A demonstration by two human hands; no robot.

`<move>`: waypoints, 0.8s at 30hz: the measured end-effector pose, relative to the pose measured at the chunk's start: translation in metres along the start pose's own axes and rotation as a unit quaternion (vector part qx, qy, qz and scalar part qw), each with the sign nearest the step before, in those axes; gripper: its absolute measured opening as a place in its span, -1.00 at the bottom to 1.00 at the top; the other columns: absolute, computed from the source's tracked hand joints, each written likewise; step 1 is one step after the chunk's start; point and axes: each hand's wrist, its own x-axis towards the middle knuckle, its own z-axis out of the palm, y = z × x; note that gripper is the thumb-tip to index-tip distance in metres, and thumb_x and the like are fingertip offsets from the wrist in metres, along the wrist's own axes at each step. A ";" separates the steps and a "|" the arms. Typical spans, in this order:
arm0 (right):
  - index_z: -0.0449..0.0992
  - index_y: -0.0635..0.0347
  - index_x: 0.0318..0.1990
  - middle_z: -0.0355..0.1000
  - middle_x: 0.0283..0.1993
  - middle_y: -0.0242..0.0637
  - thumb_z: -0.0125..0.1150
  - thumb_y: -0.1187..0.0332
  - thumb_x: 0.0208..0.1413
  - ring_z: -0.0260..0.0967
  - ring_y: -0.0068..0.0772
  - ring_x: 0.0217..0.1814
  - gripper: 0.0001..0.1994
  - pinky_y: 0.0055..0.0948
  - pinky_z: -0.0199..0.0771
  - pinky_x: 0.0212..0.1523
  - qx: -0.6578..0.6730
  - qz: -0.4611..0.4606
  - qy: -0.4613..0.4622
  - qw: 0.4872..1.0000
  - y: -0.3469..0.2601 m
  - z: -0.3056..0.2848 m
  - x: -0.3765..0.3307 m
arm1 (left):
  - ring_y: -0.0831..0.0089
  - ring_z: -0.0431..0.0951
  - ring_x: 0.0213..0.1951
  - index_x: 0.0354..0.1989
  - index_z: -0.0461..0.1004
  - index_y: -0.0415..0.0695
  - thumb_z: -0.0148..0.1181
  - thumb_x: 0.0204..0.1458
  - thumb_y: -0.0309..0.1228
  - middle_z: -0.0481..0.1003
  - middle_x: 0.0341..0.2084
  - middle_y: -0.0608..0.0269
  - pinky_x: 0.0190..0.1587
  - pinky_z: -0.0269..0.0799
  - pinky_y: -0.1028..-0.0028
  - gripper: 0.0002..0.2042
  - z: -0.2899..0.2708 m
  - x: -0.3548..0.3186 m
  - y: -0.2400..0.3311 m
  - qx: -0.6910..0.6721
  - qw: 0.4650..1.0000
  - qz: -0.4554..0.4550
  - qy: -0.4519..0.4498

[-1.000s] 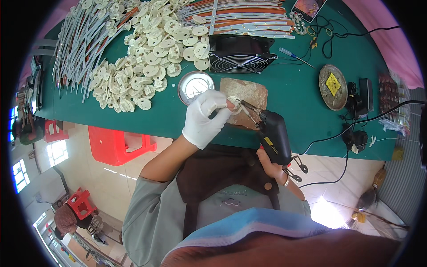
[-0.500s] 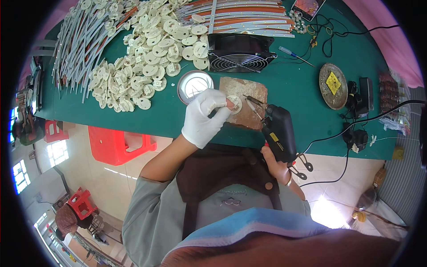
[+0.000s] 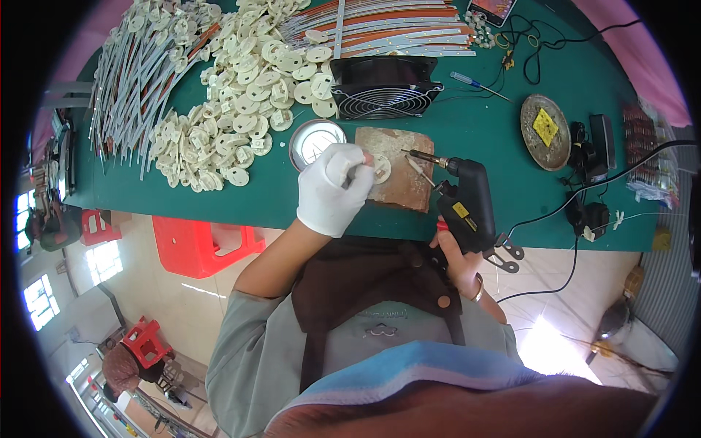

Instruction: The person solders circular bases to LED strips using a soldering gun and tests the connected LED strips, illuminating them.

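While the right grip (image 3: 457, 260) clasps the soldering gun (image 3: 471, 201), its long axis runs forward, tip (image 3: 421, 155) leftward.

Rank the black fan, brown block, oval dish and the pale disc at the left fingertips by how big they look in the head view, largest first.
1. Black fan and brown block: too alike to rank.
2. Oval dish.
3. Pale disc, clearly the smallest.
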 end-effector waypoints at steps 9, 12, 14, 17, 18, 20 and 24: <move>0.41 0.45 -0.07 0.42 -0.34 -0.21 0.09 0.51 0.06 0.37 -0.46 -0.45 -0.73 -0.49 0.38 -0.37 0.032 0.008 0.017 0.999 -0.004 -0.002 0.000 | 0.59 0.45 -0.60 -0.33 0.41 -0.10 0.19 -0.08 -0.57 0.48 -0.45 0.31 -0.52 0.38 0.61 -0.85 0.011 0.000 0.009 0.028 0.997 -0.063 0.023; 0.41 0.45 -0.07 0.43 -0.34 -0.21 0.09 0.53 0.05 0.37 -0.46 -0.45 -0.73 -0.49 0.38 -0.37 0.037 0.007 0.027 0.999 -0.006 -0.001 0.001 | 0.57 0.46 -0.59 -0.33 0.42 -0.09 0.18 -0.08 -0.58 0.48 -0.44 0.30 -0.52 0.39 0.59 -0.85 0.014 0.002 0.013 0.067 0.997 -0.033 0.030; 0.41 0.46 -0.08 0.42 -0.35 -0.20 0.09 0.52 0.04 0.36 -0.46 -0.46 -0.73 -0.50 0.38 -0.37 0.056 0.016 0.038 0.998 -0.007 0.000 0.002 | 0.57 0.46 -0.59 -0.34 0.42 -0.09 0.18 -0.07 -0.59 0.48 -0.44 0.29 -0.52 0.38 0.60 -0.86 0.015 0.000 0.013 0.085 0.996 -0.021 0.010; 0.41 0.46 -0.09 0.42 -0.35 -0.19 0.10 0.52 0.03 0.36 -0.47 -0.46 -0.73 -0.50 0.38 -0.38 0.049 0.017 0.038 0.998 -0.008 0.000 0.003 | 0.58 0.45 -0.59 -0.34 0.42 -0.10 0.19 -0.07 -0.60 0.49 -0.43 0.28 -0.52 0.36 0.61 -0.86 0.014 -0.004 0.015 0.099 0.995 -0.002 -0.009; 0.41 0.46 -0.09 0.42 -0.35 -0.19 0.10 0.52 0.03 0.36 -0.47 -0.46 -0.73 -0.50 0.38 -0.38 0.051 0.017 0.043 0.998 -0.008 -0.001 0.003 | 0.59 0.44 -0.58 -0.34 0.42 -0.11 0.20 -0.06 -0.59 0.49 -0.43 0.28 -0.52 0.35 0.62 -0.86 0.015 -0.005 0.015 0.092 0.996 0.006 -0.012; 0.42 0.46 -0.10 0.42 -0.36 -0.20 0.10 0.52 0.02 0.36 -0.47 -0.47 -0.73 -0.51 0.37 -0.38 0.057 0.017 0.032 0.998 -0.006 -0.004 0.003 | 0.61 0.42 -0.59 -0.34 0.43 -0.11 0.20 -0.06 -0.59 0.48 -0.44 0.29 -0.53 0.34 0.62 -0.86 0.015 -0.002 0.012 0.064 0.998 0.012 -0.012; 0.42 0.45 -0.11 0.42 -0.38 -0.21 0.09 0.52 0.02 0.36 -0.47 -0.48 -0.73 -0.51 0.37 -0.38 0.073 0.019 0.042 0.996 -0.009 -0.003 0.002 | 0.66 0.39 -0.59 -0.36 0.44 -0.11 0.23 -0.08 -0.59 0.47 -0.47 0.33 -0.53 0.32 0.63 -0.86 0.011 -0.001 0.007 0.033 0.999 -0.030 -0.028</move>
